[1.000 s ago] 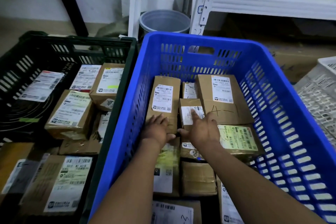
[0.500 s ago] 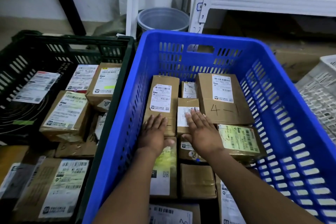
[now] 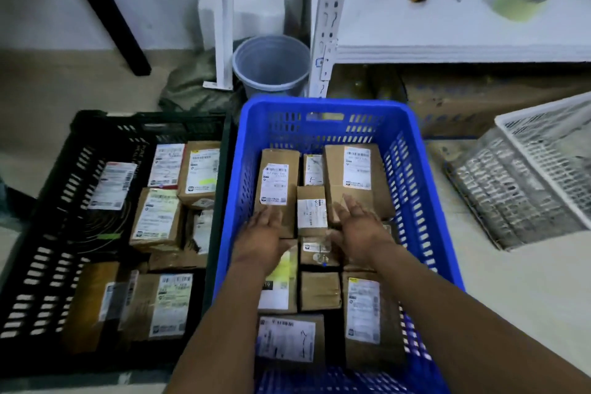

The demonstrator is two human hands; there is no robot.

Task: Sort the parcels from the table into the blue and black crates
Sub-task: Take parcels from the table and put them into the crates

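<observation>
Left hand [image 3: 265, 238] and right hand [image 3: 359, 229], fingers [image 3: 350, 206] straight and empty, flank a mid-frame parcel [image 3: 311, 211] in the blue crate [image 3: 319, 104]; placing looks done, so fetching another comes next.

dim, bluish light; motion blur throughout; wide-angle bending at edges; labels unreadable.
</observation>
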